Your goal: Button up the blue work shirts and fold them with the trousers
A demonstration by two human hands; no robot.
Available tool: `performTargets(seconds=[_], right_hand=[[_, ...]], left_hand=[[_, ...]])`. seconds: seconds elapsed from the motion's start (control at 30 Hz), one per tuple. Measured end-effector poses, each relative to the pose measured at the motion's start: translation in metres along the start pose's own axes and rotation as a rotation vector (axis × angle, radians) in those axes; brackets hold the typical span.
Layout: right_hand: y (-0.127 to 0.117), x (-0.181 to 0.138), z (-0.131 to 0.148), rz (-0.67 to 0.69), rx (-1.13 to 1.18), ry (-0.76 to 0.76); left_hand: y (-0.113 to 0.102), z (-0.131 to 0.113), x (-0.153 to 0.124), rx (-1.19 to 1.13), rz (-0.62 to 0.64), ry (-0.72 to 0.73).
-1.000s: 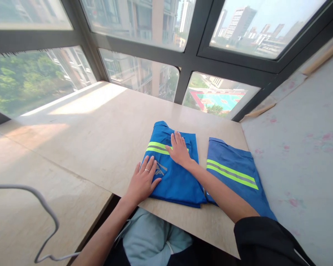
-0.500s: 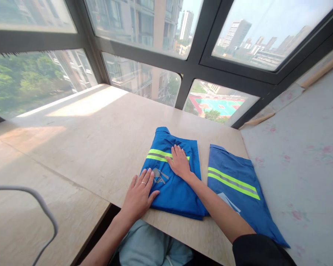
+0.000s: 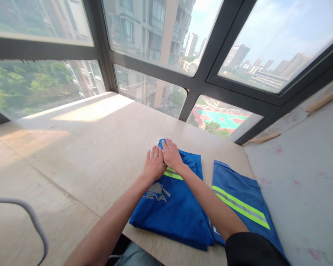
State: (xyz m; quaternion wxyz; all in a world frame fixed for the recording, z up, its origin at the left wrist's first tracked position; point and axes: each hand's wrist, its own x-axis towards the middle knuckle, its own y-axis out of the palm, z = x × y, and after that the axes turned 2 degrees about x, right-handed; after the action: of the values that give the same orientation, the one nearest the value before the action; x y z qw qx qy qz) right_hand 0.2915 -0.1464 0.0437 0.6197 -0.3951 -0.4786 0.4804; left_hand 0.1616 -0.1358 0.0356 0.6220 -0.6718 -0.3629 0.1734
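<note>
My left hand (image 3: 154,164) and right hand (image 3: 172,155) lie flat, gripping nothing, on a blue garment (image 3: 172,218), lower centre, its length running upward, striped end facing the window (image 3: 150,87), on a pale counter (image 3: 91,159)

One garment (image 3: 169,221) lay on the counter (image 3: 100,155) to the left of a second garment (image 3: 238,181), a wall (image 3: 296,210) to their right, a window (image 3: 200,84) behind them and a cable (image 3: 34,220) far left.
</note>
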Motion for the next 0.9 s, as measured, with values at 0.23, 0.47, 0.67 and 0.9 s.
performTargets(seconds=[0.23, 0.47, 0.67, 0.9], right_hand=[[0.046, 0.010, -0.024, 0.047, -0.059, -0.002], [0.046, 0.009, -0.025, 0.040, -0.043, 0.004], [0.048, 0.011, -0.028, 0.009, -0.015, -0.018], [0.043, 0.009, -0.031, -0.082, -0.060, -0.039]], left_hand=[[0.024, 0.008, -0.011, -0.013, 0.071, -0.039], [0.024, 0.000, -0.034, -0.006, 0.020, -0.071], [0.020, -0.014, -0.060, 0.040, 0.027, -0.069], [0.000, -0.012, -0.116, 0.121, 0.093, -0.100]])
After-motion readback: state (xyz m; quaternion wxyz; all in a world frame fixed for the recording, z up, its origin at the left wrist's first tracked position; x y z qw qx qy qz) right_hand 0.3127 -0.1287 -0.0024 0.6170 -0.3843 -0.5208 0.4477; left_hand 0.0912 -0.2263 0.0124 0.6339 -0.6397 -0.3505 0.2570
